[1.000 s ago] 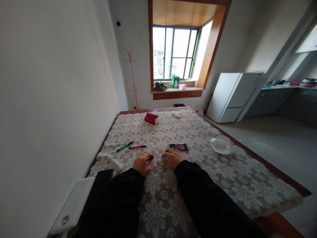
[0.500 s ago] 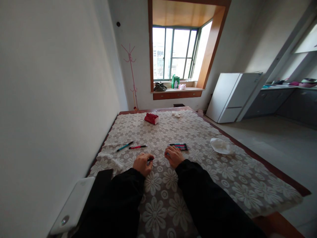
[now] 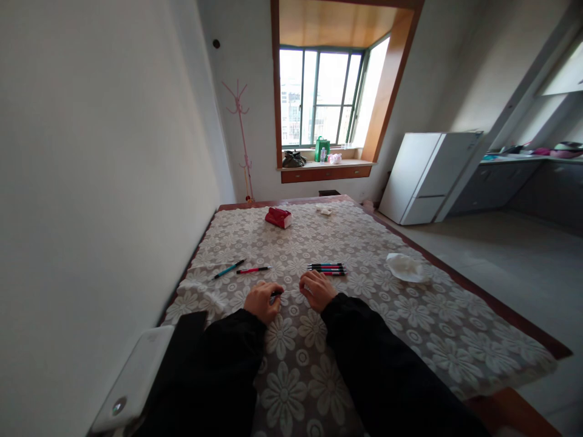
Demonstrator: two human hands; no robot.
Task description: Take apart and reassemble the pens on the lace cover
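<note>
**Pen gripped in our left hand over the lace cloth**

The pen (image 3: 276, 294) sits in our left hand (image 3: 262, 301), whose fingers are curled tight around it so that only its dark tip pokes out toward the right. That hand rests on the floral lace tablecloth (image 3: 410, 328) near the table's close edge. Our right hand (image 3: 317, 290) lies just beside it, knuckles up and fingers bent loosely against the cloth; we cannot tell whether it pinches anything small. Both our arms wear black sleeves (image 3: 378, 370).

Just beyond our right hand lies a neat bundle of pens (image 3: 327, 269), red and black, set side by side. To the left, apart from our hands, we see a red pen (image 3: 253, 269) and a teal pen (image 3: 229, 268) lying singly on the cloth. A crumpled white tissue (image 3: 407, 268) rests well to the right. Farther back we find a red tissue pack (image 3: 279, 217). A white fridge (image 3: 428, 176) stands near the window (image 3: 325, 97).
</note>
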